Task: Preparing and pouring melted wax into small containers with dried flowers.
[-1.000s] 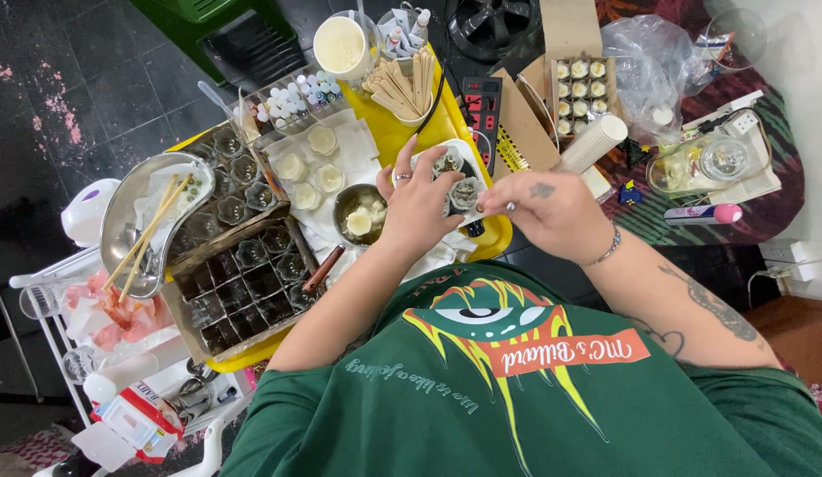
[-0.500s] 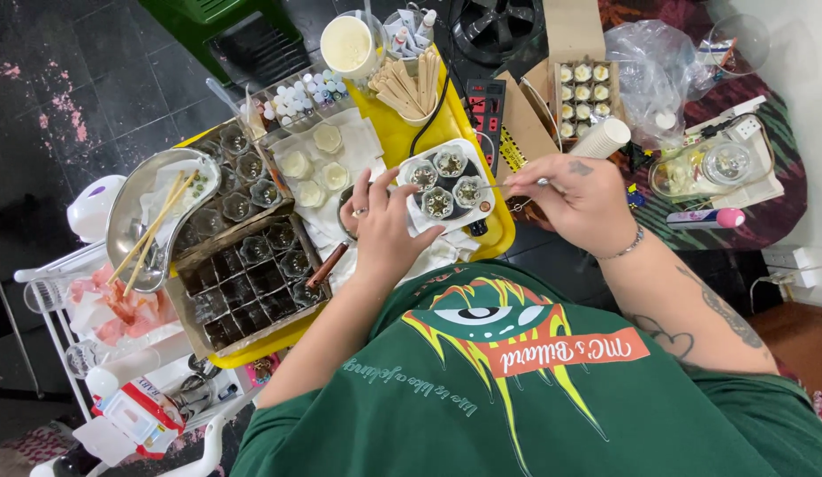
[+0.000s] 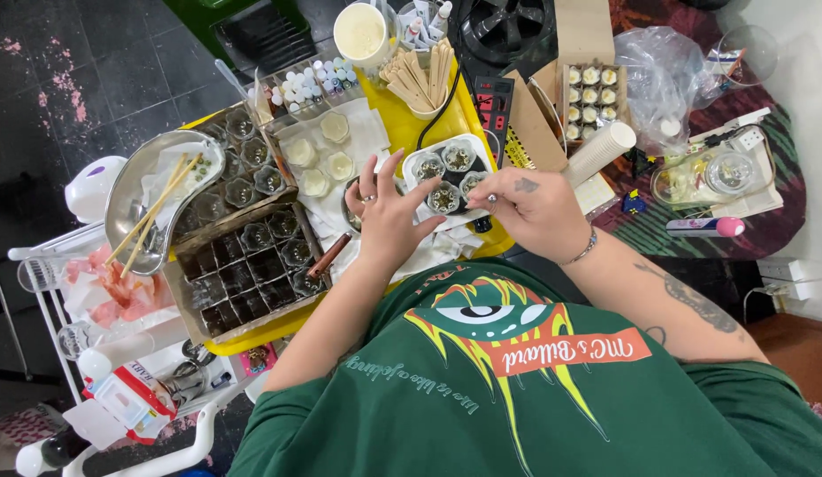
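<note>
A person's hands work over a small white tray (image 3: 417, 160) of four little glass cups (image 3: 444, 198) at the near edge of a yellow tabletop (image 3: 402, 132). The left hand (image 3: 384, 216) rests fingers spread beside the tray, covering a metal bowl; the right hand (image 3: 528, 208) pinches something thin at the nearest cup, too small to identify. A jolt here could tip the cups or nudge the tray off the edge, since it lies close to the rim. A power strip (image 3: 498, 99) lies just beyond, so a spill could reach it. The cups' contents are unclear.
</note>
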